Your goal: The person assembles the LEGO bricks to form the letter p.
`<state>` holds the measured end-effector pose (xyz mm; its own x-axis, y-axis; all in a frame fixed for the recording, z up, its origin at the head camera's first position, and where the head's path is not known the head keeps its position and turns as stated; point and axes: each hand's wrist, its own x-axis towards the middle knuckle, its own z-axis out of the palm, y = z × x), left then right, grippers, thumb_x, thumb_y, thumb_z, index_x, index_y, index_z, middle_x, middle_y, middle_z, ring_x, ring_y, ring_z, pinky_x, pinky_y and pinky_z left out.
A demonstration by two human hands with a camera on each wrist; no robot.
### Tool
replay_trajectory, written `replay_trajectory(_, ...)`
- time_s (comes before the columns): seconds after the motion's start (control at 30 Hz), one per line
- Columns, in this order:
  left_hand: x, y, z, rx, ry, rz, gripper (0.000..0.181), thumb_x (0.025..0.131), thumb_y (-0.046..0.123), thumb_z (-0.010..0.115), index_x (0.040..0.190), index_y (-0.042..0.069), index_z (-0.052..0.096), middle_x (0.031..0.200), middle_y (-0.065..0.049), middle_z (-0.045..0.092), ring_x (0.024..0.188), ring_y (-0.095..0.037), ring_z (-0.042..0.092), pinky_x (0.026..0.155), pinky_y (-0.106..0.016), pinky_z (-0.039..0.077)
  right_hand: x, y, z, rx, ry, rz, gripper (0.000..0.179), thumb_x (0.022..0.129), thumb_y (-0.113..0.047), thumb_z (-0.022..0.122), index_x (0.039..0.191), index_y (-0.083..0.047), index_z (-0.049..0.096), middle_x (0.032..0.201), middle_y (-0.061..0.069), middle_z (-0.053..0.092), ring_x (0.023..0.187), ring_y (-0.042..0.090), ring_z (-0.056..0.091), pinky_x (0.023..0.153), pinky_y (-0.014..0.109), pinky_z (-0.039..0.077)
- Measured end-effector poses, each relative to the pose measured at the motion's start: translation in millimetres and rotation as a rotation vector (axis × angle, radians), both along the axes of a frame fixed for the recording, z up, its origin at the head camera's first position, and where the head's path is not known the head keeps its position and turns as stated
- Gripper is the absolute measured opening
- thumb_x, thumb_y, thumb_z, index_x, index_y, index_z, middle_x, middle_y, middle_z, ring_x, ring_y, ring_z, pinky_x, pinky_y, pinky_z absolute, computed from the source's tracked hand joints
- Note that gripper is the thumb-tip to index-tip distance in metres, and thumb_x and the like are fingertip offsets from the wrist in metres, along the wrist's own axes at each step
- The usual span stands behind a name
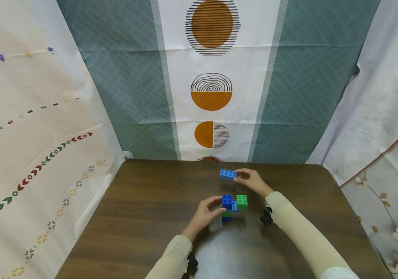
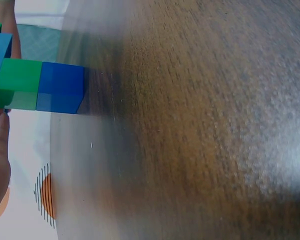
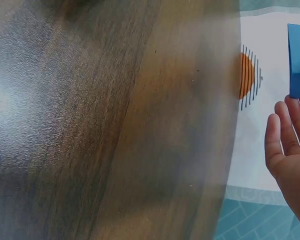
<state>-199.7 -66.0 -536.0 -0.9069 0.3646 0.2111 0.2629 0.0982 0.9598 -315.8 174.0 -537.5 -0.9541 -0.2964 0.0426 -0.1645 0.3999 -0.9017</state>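
My left hand [image 1: 204, 214] grips a small assembly of toy building bricks at its left side, thumb nearer me and fingers behind. On top of it sit a dark blue brick [image 1: 226, 200] and, to the right, a green brick [image 1: 242, 200], joined by a light blue brick [image 1: 234, 206] beneath. Below that, the left wrist view shows a lower green brick [image 2: 19, 82] above a dark blue bottom brick [image 2: 61, 87]. Farther back, my right hand [image 1: 253, 182] pinches the right end of a loose light blue brick [image 1: 227, 174], raised over the table with studs up.
Both hands work over a brown wooden table [image 1: 143, 217] with a glossy reflection near its front. A patterned curtain [image 1: 212, 139] hangs behind the back edge. Cloths hang at the left and right sides. Each wrist carries a black device [image 1: 266, 215].
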Motion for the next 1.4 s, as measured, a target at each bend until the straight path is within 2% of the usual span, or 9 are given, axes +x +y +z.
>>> replay_trajectory(0.17,-0.6,0.5,-0.6,0.01,0.001,0.0,0.034,0.087,0.0,0.068,0.12,-0.008,0.06,0.116,-0.023,0.064,0.111,-0.035,0.06,0.097,-0.049,0.047,4.8,1.8,2.6,0.001,0.028,0.02,0.046,0.087,-0.032,0.072,0.125,-0.009,0.061,0.115,0.011,0.064,0.105,0.027,0.06,0.088,0.044,0.053)
replay_trajectory(0.37,-0.7,1.3,0.7,0.003,-0.019,0.006,0.035,0.088,0.0,0.068,0.121,-0.007,0.06,0.117,-0.022,0.064,0.112,-0.034,0.06,0.097,-0.042,0.048,14.3,4.6,10.0,-0.014,0.06,0.027,0.046,0.087,-0.032,0.072,0.125,-0.01,0.061,0.117,0.009,0.065,0.107,0.027,0.061,0.09,0.045,0.053)
replay_trajectory(0.57,-0.6,1.0,2.3,-0.006,-0.027,0.011,0.036,0.088,0.002,0.068,0.122,-0.006,0.06,0.118,-0.022,0.063,0.112,-0.035,0.06,0.098,-0.047,0.046,23.3,9.8,17.1,-0.011,0.093,0.043,0.043,0.089,-0.027,0.07,0.127,-0.008,0.06,0.119,0.012,0.064,0.107,0.028,0.06,0.092,0.045,0.052)
replay_trajectory(0.73,-0.1,1.4,3.6,0.002,-0.038,0.011,0.035,0.088,0.002,0.068,0.121,-0.006,0.06,0.118,-0.022,0.063,0.112,-0.034,0.06,0.098,-0.049,0.046,30.8,15.1,20.0,-0.008,0.101,0.054,0.042,0.092,-0.019,0.067,0.128,-0.001,0.057,0.119,0.019,0.062,0.107,0.036,0.057,0.093,0.049,0.051)
replay_trajectory(0.93,0.2,0.8,3.0,-0.001,-0.039,0.001,0.036,0.088,0.002,0.068,0.122,-0.006,0.059,0.119,-0.022,0.063,0.113,-0.034,0.059,0.099,-0.049,0.045,42.1,21.7,26.9,-0.004,0.111,0.066,0.04,0.091,-0.023,0.069,0.126,-0.007,0.059,0.117,0.011,0.064,0.103,0.025,0.059,0.087,0.03,0.053)
replay_trajectory(1.03,-0.9,0.7,1.9,0.005,-0.037,0.002,0.036,0.088,0.002,0.068,0.122,-0.006,0.06,0.119,-0.022,0.063,0.113,-0.034,0.06,0.099,-0.047,0.046,48.3,23.3,32.0,-0.013,0.121,0.084,0.039,0.09,-0.026,0.07,0.125,-0.012,0.062,0.115,0.006,0.065,0.102,0.02,0.06,0.084,0.025,0.052)
replay_trajectory(1.07,-1.3,0.6,1.4,0.007,-0.036,0.001,0.036,0.088,0.002,0.068,0.121,-0.006,0.06,0.119,-0.022,0.063,0.113,-0.034,0.06,0.098,-0.046,0.046,50.4,23.7,33.9,-0.021,0.121,0.094,0.038,0.09,-0.026,0.07,0.125,-0.013,0.062,0.116,0.005,0.065,0.102,0.02,0.06,0.084,0.025,0.052)
replay_trajectory(1.3,-2.1,0.8,0.5,0.006,-0.049,0.003,0.036,0.088,0.002,0.068,0.122,-0.005,0.06,0.119,-0.021,0.063,0.113,-0.034,0.059,0.099,-0.045,0.046,80.6,15.2,76.0,-0.002,0.119,0.158,0.036,0.092,-0.015,0.067,0.125,-0.003,0.06,0.116,0.013,0.064,0.103,0.028,0.06,0.083,0.03,0.053)
replay_trajectory(1.4,-1.5,1.4,0.0,0.008,-0.046,0.009,0.036,0.087,0.002,0.069,0.121,-0.006,0.06,0.118,-0.021,0.064,0.113,-0.034,0.06,0.099,-0.044,0.047,86.0,15.5,76.9,-0.009,0.129,0.163,0.035,0.091,-0.013,0.067,0.124,-0.003,0.061,0.115,0.012,0.064,0.102,0.028,0.061,0.083,0.033,0.053)
